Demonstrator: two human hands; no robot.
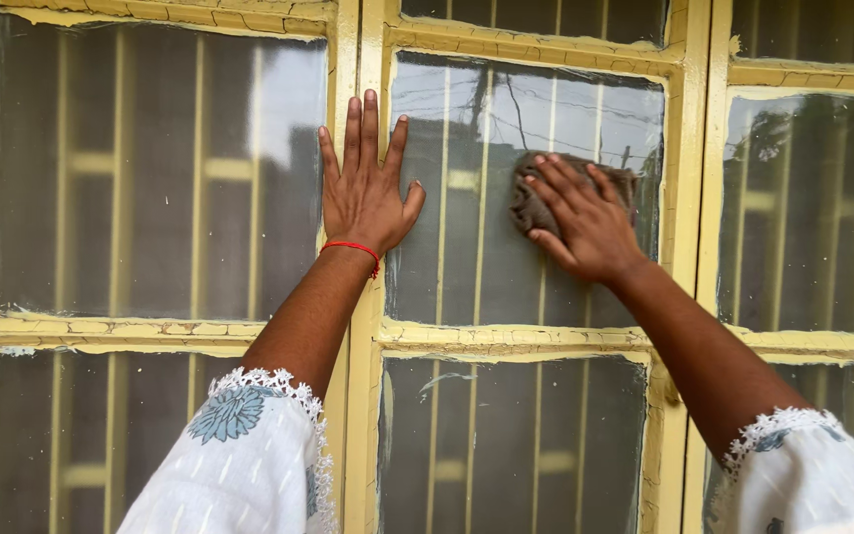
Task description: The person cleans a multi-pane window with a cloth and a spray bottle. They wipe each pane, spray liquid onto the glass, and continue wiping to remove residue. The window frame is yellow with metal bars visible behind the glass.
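Note:
My left hand lies flat with fingers spread on the yellow window frame's upright bar, overlapping the glass on both sides; a red thread circles its wrist. My right hand presses a brown-grey cloth against the upper middle glass pane. The cloth shows above and to the left of my fingers and is partly covered by my palm. Both arms wear white sleeves with lace trim and blue flower prints.
The window has several panes in a cracked, peeling yellow frame. Pale vertical bars show behind the dusty glass. A left pane and a right pane flank the middle one; lower panes sit under the crossbar.

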